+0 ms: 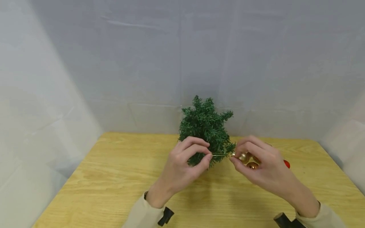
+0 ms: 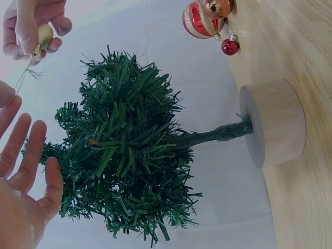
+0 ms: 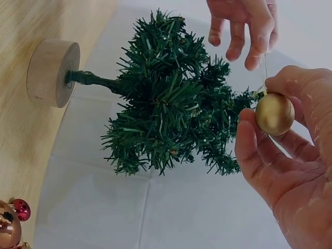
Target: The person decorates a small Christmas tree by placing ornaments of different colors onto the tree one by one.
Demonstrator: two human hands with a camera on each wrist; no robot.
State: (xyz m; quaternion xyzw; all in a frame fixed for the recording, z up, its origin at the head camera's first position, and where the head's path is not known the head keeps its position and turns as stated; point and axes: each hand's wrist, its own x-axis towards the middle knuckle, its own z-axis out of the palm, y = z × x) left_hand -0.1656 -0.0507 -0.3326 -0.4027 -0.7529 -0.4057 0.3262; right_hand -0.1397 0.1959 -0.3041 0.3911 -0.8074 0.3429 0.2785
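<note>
My right hand (image 1: 263, 163) holds a gold bauble (image 3: 275, 114) by its cap, between thumb and fingers. A thin gold string loop (image 1: 219, 155) runs taut from the bauble across to my left hand (image 1: 186, 161), which pinches its far end between thumb and index finger. The left hand's other fingers are spread loosely in the left wrist view. Just behind both hands stands a small artificial Christmas tree (image 2: 124, 140), green and bushy, upright on a round wooden base (image 2: 277, 124). Neither wrist view shows the bauble touching the tree.
Beyond my right hand lie more baubles on the wooden table (image 1: 119, 171): a shiny copper one (image 1: 252, 165), a small red one (image 2: 230, 45) and a red one with pale stripes (image 2: 199, 21). A pale sheet (image 1: 142, 63) hangs behind the table and along its sides.
</note>
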